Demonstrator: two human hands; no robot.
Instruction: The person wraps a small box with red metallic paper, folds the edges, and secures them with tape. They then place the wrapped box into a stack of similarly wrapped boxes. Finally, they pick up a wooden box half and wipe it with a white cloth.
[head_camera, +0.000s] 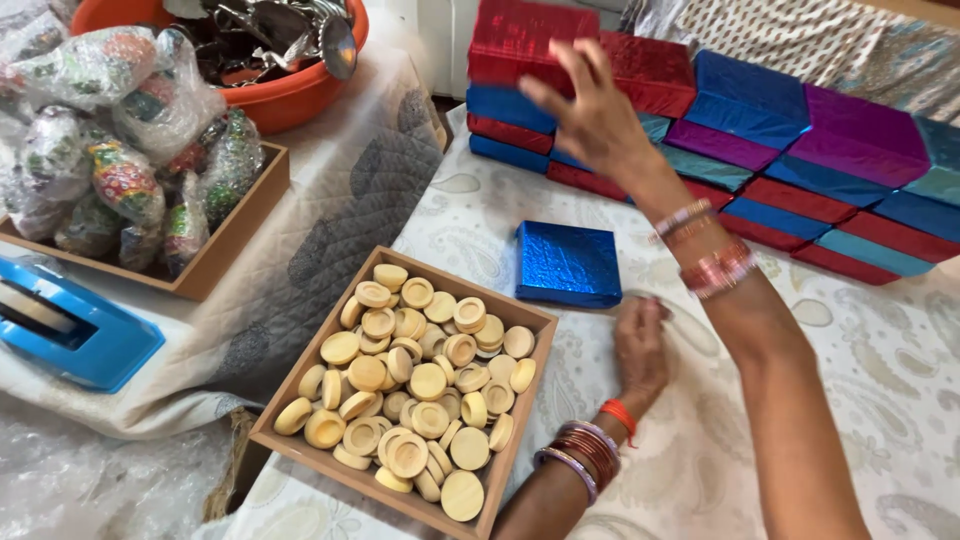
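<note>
- Head view shows the right hand (590, 115) raised over the stack of boxes (760, 130) at the far side of the worktop (880, 400); its fingers (575, 60) are spread and released, lying on or just above the top red box (520, 40), and I cannot tell if they touch it.
- Left hand (640, 350) rests on the worktop, fingers loosely curled and grasping nothing, just beside the near right corner of the single blue box (567, 262).
- This blue box lies flat and alone on the cloth, between the stack and the wooden tray (300, 445). It is square, so it has no clear long axis; one edge runs almost parallel to the tray rim.
- From the left hand the blue box lies up and to the left, very near. From the right hand it lies lower, toward the person, and farther. So the left hand is the nearer one.
- Wooden tray holds many round pale wooden discs (420, 400), heaped loosely, some flat and some on edge.
- At the left, a second tray (235, 240) holds painted pieces wrapped in plastic (120, 180).
- Behind it, an orange bowl (300, 95) holds shiny metal items (280, 30).
- A blue tool (70, 325) lies at the left edge.
</note>
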